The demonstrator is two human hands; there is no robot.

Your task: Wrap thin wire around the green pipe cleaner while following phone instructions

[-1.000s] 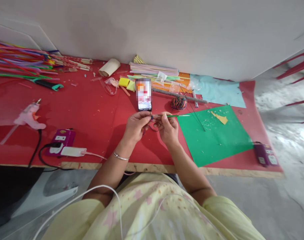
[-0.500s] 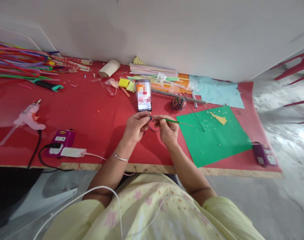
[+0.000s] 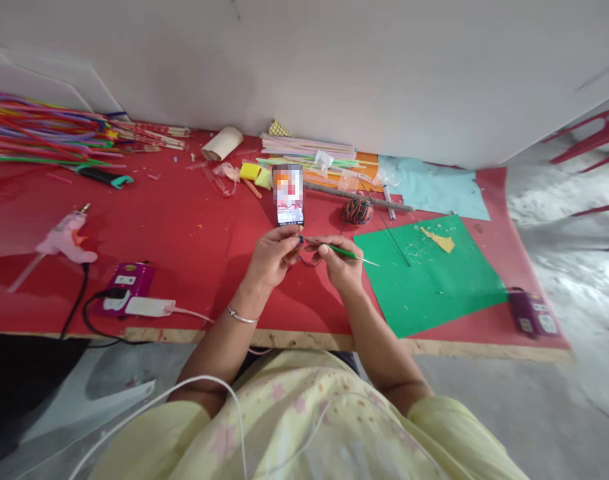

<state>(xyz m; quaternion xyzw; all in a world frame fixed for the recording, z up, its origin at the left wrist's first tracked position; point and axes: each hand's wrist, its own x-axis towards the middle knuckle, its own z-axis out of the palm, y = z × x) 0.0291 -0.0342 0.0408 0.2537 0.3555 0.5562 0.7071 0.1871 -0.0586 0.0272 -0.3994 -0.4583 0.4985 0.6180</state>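
My right hand (image 3: 342, 260) is closed around a crochet hook (image 3: 343, 251) with a green handle; its thin metal end points right, over the green sheet. Pinched between thumb and fingers of my left hand (image 3: 274, 253) is a small bit of dark yarn (image 3: 301, 240). The hook's other end reaches that yarn, and a dark strand loops below between the hands. Fingers hide most of the stitching. Just beyond them stands a phone (image 3: 288, 193) with a lit screen. A multicoloured yarn ball (image 3: 357, 211) lies to its right.
A green sheet (image 3: 424, 287) with yellow scraps lies right. At left are a pink glue gun (image 3: 67, 238), a purple power socket (image 3: 129, 283) with cables and a bundle of pipe cleaners (image 3: 44, 130). A grey stick (image 3: 354, 193) and a cardboard tube (image 3: 223, 143) lie behind.
The crochet hook has tilted, its metal end now lower and nearer my right hand. My right hand has shifted slightly right; the left keeps its pinch. The view has moved slightly.
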